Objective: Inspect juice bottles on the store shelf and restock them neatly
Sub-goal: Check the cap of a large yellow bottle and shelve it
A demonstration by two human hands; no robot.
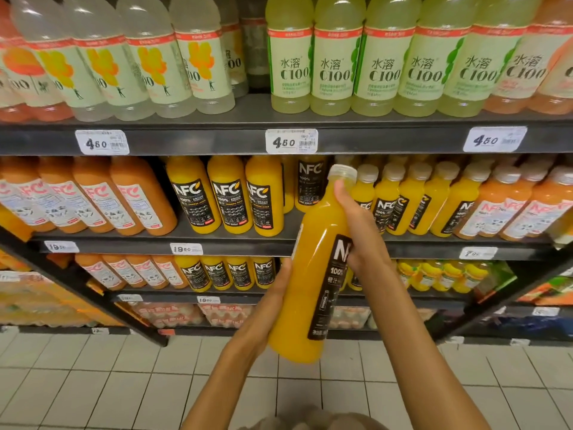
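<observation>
Head view: a large clear plastic bottle of orange juice with a black label is held in front of the dark metal store shelf. Its base is cupped by the left hand; its shoulder is gripped by the right hand. The long axis is tilted, cap up and away. A gap among matching bottles lies just beyond the cap, judged the return slot.

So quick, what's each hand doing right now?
Left hand: holding the orange juice bottle near its bottom.
Right hand: gripping the same bottle higher up.
</observation>
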